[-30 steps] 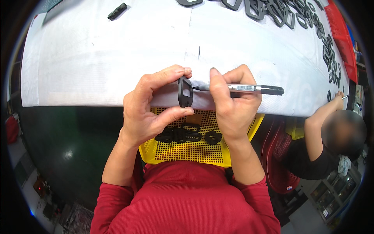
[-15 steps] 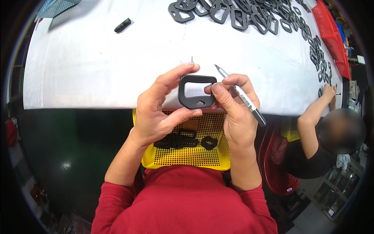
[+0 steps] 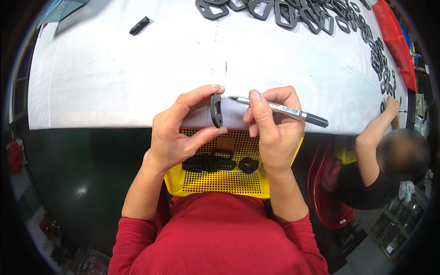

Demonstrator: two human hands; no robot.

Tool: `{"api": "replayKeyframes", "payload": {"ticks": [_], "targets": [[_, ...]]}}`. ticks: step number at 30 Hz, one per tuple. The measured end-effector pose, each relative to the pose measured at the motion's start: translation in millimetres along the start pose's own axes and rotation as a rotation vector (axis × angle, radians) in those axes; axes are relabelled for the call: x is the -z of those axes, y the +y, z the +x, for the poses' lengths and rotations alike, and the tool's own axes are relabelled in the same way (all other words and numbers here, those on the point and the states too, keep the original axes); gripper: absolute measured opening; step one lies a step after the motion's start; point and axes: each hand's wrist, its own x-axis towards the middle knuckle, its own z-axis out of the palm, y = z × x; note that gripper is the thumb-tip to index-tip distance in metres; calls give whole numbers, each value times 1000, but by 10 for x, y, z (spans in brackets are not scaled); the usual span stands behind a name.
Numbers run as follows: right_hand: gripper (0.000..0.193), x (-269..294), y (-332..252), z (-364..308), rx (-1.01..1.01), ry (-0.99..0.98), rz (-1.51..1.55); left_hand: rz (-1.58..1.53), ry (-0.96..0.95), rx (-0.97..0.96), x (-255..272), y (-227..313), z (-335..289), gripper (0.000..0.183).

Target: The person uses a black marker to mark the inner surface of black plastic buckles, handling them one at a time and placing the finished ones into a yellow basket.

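Note:
Between thumb and fingers, my left hand [image 3: 172,128] pinches a black frame-shaped part [image 3: 216,111], turned so that its narrow edge faces right. My right hand [image 3: 277,121] grips a grey marker pen [image 3: 284,109] with a black end. The pen's uncapped dark tip points left, a small gap away from the part's edge. Below both hands, a yellow perforated basket [image 3: 220,185] rests at my lap, holding several black parts [image 3: 208,162] of different shapes. A small black object [image 3: 139,26], perhaps a clip, lies on the white-covered table [image 3: 105,87] at the far left.
Many black frame parts [image 3: 311,16] are heaped along the table's far right. Red baskets [image 3: 389,36] stand on the right edge, and a light-blue basket [image 3: 57,11] at the far left corner. A co-worker's arm [image 3: 373,126] reaches onto the table beside a red chair [image 3: 327,192].
The black frame part has turned from face-on to edge-on in my left hand. My right hand has let go of it, and the pen has swung so its tip points at it.

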Motion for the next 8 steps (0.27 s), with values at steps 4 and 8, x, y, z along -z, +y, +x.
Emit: {"api": "replayKeyframes", "payload": {"ticks": [4, 8], "targets": [[21, 0, 135, 3, 111, -16, -108, 27, -25, -8, 12, -39, -10, 57], [22, -27, 169, 25, 174, -11, -184, 16, -69, -43, 29, -59, -16, 59]]}}
